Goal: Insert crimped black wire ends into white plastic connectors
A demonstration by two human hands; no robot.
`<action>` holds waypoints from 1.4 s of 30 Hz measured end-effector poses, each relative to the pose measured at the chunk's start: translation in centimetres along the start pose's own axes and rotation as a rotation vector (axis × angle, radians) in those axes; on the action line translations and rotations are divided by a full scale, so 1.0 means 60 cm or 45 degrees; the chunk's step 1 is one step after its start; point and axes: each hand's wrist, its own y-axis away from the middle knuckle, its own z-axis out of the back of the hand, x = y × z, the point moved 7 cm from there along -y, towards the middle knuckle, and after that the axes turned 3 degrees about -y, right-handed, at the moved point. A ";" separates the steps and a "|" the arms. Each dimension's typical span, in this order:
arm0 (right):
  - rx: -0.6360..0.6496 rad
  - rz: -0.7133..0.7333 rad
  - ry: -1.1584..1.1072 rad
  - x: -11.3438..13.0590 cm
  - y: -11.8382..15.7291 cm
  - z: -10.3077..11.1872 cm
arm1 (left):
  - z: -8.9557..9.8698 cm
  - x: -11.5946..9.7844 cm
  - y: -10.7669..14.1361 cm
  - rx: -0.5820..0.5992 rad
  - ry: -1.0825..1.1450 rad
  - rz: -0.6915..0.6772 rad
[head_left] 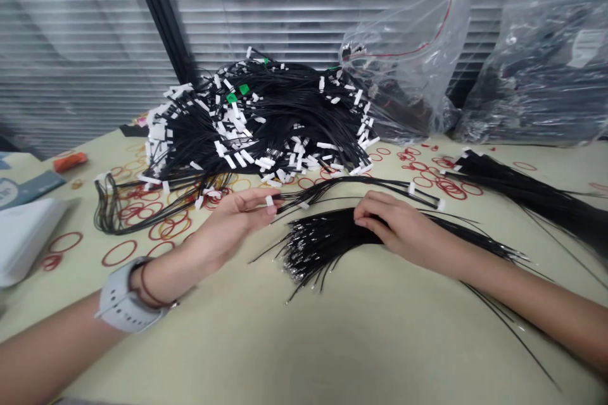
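Between the thumb and fingers of my left hand [232, 221] is a small white connector [270, 201], close to the ends of some black cables. My right hand [396, 221] is closed over a bundle of loose black wires [327, 234], its thumb and fingertips pinched at the bundle's upper side. Which wires those fingertips grip is partly hidden. Shiny metal tips [299, 256] fan out at the bundle's left end. Just behind both hands runs a thin group of black cables with white connectors [361, 182].
A large heap of black cables [285, 114] with white connectors lies at the back. Red and yellow rubber bands [118, 253] are scattered about. Clear plastic bags [546, 76] stand at back right, near another black wire bundle [532, 190]. A white box [28, 234] is at left.
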 end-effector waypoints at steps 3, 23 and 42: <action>-0.044 0.050 0.017 0.007 -0.011 0.006 | -0.003 0.002 0.003 -0.018 0.078 0.042; 0.327 0.485 0.177 0.123 -0.012 -0.064 | -0.044 -0.006 0.015 0.293 -0.451 -0.043; -0.109 -0.110 -0.462 0.067 -0.039 -0.041 | -0.040 0.002 0.011 0.242 -0.259 -0.038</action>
